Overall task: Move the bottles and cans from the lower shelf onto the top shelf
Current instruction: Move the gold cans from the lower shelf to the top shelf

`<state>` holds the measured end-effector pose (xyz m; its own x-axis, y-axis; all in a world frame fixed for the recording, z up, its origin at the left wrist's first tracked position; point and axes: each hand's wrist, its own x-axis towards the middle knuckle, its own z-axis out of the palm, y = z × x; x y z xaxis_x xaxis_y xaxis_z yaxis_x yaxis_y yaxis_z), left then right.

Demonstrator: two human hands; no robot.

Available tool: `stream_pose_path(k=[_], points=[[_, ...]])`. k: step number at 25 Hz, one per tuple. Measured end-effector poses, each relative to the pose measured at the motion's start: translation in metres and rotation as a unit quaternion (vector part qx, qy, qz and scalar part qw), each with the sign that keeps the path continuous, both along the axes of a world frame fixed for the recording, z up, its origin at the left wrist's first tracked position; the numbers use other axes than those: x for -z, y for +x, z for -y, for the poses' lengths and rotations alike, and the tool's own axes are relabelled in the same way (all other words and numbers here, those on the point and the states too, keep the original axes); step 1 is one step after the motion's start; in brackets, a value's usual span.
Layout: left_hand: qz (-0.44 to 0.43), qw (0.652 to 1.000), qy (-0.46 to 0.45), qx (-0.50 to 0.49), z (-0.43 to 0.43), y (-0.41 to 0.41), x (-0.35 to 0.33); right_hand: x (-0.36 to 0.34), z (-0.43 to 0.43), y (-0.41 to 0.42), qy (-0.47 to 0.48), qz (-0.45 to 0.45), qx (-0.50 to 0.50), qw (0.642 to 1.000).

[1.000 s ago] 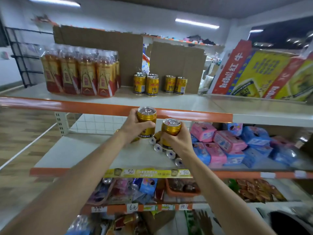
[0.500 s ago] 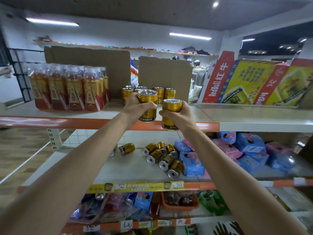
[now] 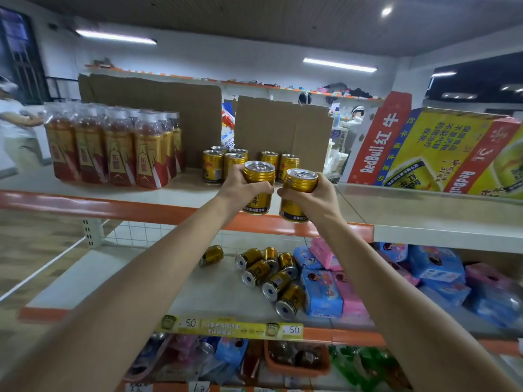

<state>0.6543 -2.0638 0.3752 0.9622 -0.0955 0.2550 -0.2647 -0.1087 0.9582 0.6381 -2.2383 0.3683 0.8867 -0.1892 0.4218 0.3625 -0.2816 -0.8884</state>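
Head view. Held the first can (image 3: 259, 176) in the left hand (image 3: 240, 189), with fingers and thumb curled round its body; upright, pull-tab top facing up. Held the second can (image 3: 300, 181) in the right hand (image 3: 314, 199), wrapped in the same manner and leaning slightly. Held both over the orange front rim of the top shelf (image 3: 119, 195), just beside each other; could not tell whether touching. Not yet set down on the shelf.

Just behind the hands, saw several standing cans (image 3: 223, 165) of the same gold kind on the top shelf, in front of brown cardboard sheets (image 3: 158, 117). To the left of them, saw the bottles (image 3: 113, 148), wrapped together in clear film, with red and yellow labels, upright on the same shelf. Further to the right, noted Red Bull cartons (image 3: 424, 154) leaning one against another.

On the lower shelf (image 3: 119, 278), saw several lying cans (image 3: 268, 275), all on their sides, bunched closely, with bottoms turned toward the camera. Noted one single can (image 3: 211, 255) also on its side, a little apart to the left of the bunch. Right beside the bunch, on its right, saw blue and pink packs (image 3: 322, 290) in a heap. Along the front edge of this shelf, noted a yellow price strip (image 3: 232, 328).
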Motion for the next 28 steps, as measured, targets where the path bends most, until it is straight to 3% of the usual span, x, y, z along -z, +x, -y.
stream_pose_path(k=[20, 28], points=[[-0.057, 0.998, 0.011, -0.029, 0.039, 0.178, 0.013, 0.016, 0.014, 0.165, -0.045, -0.053, 0.04, 0.997], [-0.081, 0.995, 0.001, -0.057, 0.049, 0.21, 0.018, 0.01, 0.021, 0.201, -0.051, -0.061, -0.004, 0.997]])
